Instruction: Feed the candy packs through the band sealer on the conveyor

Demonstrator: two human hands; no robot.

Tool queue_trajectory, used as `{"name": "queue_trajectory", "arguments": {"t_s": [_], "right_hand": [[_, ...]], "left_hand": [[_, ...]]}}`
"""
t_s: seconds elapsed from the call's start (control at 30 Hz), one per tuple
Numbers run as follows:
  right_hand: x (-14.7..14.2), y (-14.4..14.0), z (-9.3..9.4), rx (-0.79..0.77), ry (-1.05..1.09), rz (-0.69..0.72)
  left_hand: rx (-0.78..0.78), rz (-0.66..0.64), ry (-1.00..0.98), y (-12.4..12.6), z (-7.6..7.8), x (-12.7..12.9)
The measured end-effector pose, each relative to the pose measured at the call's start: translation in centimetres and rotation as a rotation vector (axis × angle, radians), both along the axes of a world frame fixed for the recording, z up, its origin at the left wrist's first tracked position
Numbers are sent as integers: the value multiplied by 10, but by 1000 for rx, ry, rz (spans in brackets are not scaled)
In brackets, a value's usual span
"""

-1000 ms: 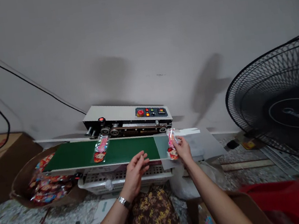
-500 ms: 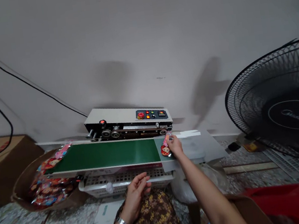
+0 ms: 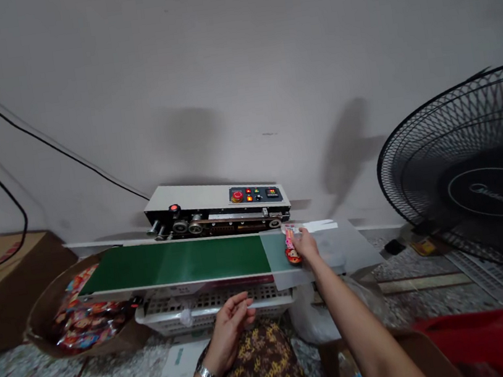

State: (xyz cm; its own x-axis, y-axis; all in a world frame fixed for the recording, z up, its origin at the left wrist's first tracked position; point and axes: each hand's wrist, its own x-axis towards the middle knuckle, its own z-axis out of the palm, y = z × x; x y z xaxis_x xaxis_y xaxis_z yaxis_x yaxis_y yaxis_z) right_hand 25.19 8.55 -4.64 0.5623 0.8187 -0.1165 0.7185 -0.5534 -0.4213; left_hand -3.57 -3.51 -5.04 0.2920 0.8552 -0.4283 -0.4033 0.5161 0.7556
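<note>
My right hand point(image 3: 305, 244) pinches the edge of a small clear packet point(image 3: 292, 248) holding a red-haired cartoon figure. The packet lies over the translucent sheet point(image 3: 279, 275) at the right end of the green conveyor belt point(image 3: 178, 262), its top close to the front of the band sealing machine point(image 3: 216, 203). My left hand point(image 3: 233, 322) hovers above my lap, palm turned inward and fingers loosely bent, with nothing visible in it. It is nearest the white plastic basket point(image 3: 258, 303) under the belt.
A cardboard box point(image 3: 41, 324) with several similar packets point(image 3: 89, 317) stands below the belt's left end. Another carton point(image 3: 13, 290) is further left. A large black fan point(image 3: 467, 189) stands at right, above a red object point(image 3: 493, 342). A black cable point(image 3: 54, 150) crosses the wall.
A packet at the belt's left end has gone off the belt. My right hand and its packet have shifted slightly right. My left hand is nearly still.
</note>
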Motion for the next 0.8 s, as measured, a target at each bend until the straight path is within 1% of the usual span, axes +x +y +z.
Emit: {"name": "queue_trajectory", "arguments": {"t_s": [0.13,0.27,0.33,0.43,0.5,0.6,0.7,0.8], "right_hand": [[-5,0,5,-17,-12,9],[-21,7,9,-6,-37,21],[-32,10,12,4,-47,48],[-50,9,17,35,-64,129],[-60,1,17,89,-82,221],[-67,-14,11,256,-68,470],[-68,-35,4,347,3,557],[-69,-61,3,369,49,577]], "left_hand": [[-2,-2,-2,0,1,-1],[-2,-24,-5,1,-1,0],[0,-18,-8,1,-3,1],[19,2,-12,-2,-5,3],[33,4,-4,-7,-7,4],[79,-3,37,-11,-11,4],[104,17,96,-13,-15,6],[149,19,164,-19,-15,11]]}}
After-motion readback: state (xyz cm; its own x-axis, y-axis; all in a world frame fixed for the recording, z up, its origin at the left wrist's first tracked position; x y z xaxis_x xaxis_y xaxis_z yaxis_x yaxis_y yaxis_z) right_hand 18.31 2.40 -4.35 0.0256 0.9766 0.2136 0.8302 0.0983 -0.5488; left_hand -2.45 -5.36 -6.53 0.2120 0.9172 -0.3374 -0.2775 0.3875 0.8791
